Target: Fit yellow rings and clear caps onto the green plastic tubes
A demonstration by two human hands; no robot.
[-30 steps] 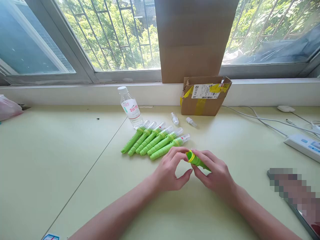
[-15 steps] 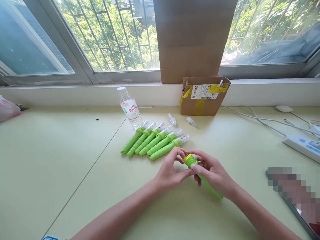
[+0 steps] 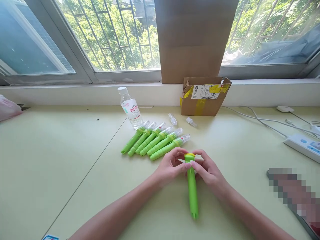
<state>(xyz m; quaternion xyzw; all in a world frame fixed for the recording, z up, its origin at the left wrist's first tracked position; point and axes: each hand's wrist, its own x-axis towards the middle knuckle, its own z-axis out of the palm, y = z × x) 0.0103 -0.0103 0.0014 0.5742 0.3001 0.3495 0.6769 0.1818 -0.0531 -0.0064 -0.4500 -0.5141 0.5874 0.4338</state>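
Observation:
A green tube (image 3: 192, 193) with a ribbed neck and a yellow ring at its top points down toward me. My left hand (image 3: 172, 165) grips the neck from the left, thumb on its front. From the right, my right hand (image 3: 208, 170) holds the same neck, its thumb close to the other. Beyond my hands, several green tubes with clear caps (image 3: 165, 150) lie side by side at a slant. Two loose clear caps (image 3: 172, 119) (image 3: 191, 122) lie farther back on the table.
A water bottle (image 3: 130, 108) stands behind the row of tubes. Near the sill is an open cardboard box (image 3: 200, 106). Cables run to a power strip (image 3: 302, 143) at the right, and a phone (image 3: 295, 200), partly pixelated, lies at the right front.
The held tube has swung from a slant toward the lower right to nearly straight toward me. My right hand has shifted slightly left, and both thumbs now meet at the neck.

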